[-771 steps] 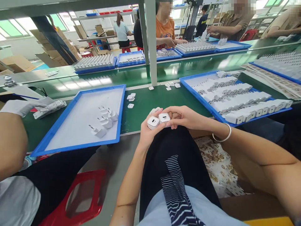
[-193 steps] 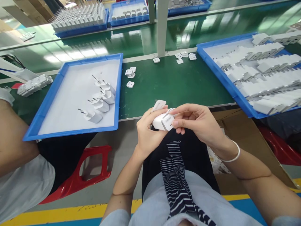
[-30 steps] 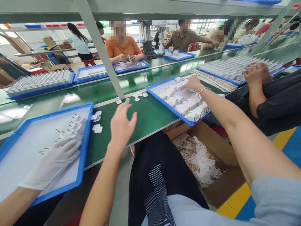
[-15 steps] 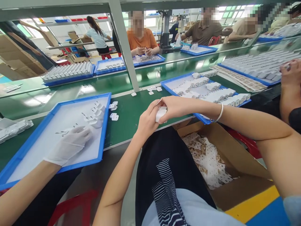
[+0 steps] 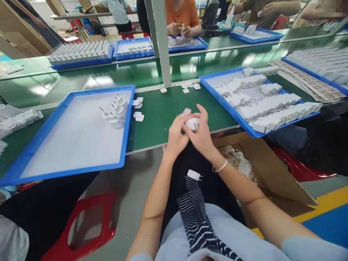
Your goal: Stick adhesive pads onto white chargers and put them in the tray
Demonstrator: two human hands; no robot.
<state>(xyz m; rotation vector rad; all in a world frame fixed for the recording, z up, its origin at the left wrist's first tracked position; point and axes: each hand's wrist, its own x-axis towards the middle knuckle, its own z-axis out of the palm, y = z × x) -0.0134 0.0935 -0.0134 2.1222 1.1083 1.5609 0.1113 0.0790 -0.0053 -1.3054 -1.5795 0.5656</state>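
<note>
— What do the fingers have?
— Both the left hand (image 5: pixel 176 136) and right hand (image 5: pixel 200 135) close around one white charger (image 5: pixel 191 123), held together just above the desk (image 5: pixel 168 116) edge.
— And nearby?
— Another charger plug (image 5: pixel 194 175) lies on the lap. A blue tray (image 5: pixel 81 170) with a few plugs sits left; a fuller tray (image 5: pixel 217 96) sits right.
</note>
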